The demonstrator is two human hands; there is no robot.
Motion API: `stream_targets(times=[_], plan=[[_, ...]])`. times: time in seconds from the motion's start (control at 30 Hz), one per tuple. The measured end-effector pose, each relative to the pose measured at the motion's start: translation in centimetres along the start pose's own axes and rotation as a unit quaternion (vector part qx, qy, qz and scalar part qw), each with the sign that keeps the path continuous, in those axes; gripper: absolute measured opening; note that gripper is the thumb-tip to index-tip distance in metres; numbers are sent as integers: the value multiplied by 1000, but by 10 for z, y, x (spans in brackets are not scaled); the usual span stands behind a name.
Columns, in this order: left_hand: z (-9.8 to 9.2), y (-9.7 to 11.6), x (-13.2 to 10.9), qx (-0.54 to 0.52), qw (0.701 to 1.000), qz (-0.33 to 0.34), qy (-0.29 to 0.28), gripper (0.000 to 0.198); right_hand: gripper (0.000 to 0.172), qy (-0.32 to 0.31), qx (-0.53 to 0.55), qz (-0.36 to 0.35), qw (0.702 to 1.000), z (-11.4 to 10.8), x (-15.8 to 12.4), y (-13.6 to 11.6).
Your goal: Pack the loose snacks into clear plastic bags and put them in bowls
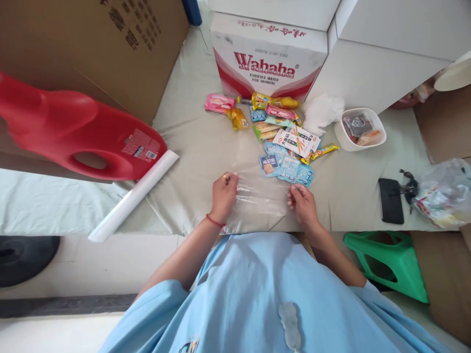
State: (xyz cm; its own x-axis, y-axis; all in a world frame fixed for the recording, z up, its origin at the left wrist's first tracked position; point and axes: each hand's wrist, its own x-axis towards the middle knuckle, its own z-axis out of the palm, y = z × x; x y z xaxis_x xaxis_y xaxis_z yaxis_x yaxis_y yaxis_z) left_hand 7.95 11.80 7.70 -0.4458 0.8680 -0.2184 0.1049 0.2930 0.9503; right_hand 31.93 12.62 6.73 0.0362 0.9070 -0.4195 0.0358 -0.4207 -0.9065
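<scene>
A clear plastic bag point(262, 196) lies flat on the cloth-covered table point(191, 162) in front of me. My left hand point(223, 195) pinches its left edge, fingers closed on the plastic. My right hand point(302, 203) grips its right edge the same way. Just beyond the bag lies a heap of snack packets point(281, 142): blue sachets, a white box with red print, pink and yellow wrappers.
A Wahaha water carton point(268, 59) stands behind the snacks. A red jug point(73, 132) and a white roll point(134, 196) lie at the left. A white tub point(360, 130), a black phone point(391, 200), keys and a filled plastic bag point(443, 193) are at the right. A green stool point(390, 260) stands below.
</scene>
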Motion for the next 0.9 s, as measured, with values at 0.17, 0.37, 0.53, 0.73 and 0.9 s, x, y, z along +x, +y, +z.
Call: stream_targets(times=[0.17,0.37,0.53,0.73,0.9], plan=[[-45,-23,-24,117,990,-29,79,39,44,-61,-14,-2,998,7,4,0],[-63,-39,-34,264,947,34,180,30,45,-84,-74,-31,993,22,12,2],[-61,-49,-35,357,892,223,163,42,41,-92,-130,-51,986,20,15,5],[-58,-63,-26,342,879,331,-19,33,29,-40,-381,-217,898,-3,7,-1],[-58,-63,-19,317,894,315,-36,25,60,-97,-518,-435,730,-2,-2,-25]])
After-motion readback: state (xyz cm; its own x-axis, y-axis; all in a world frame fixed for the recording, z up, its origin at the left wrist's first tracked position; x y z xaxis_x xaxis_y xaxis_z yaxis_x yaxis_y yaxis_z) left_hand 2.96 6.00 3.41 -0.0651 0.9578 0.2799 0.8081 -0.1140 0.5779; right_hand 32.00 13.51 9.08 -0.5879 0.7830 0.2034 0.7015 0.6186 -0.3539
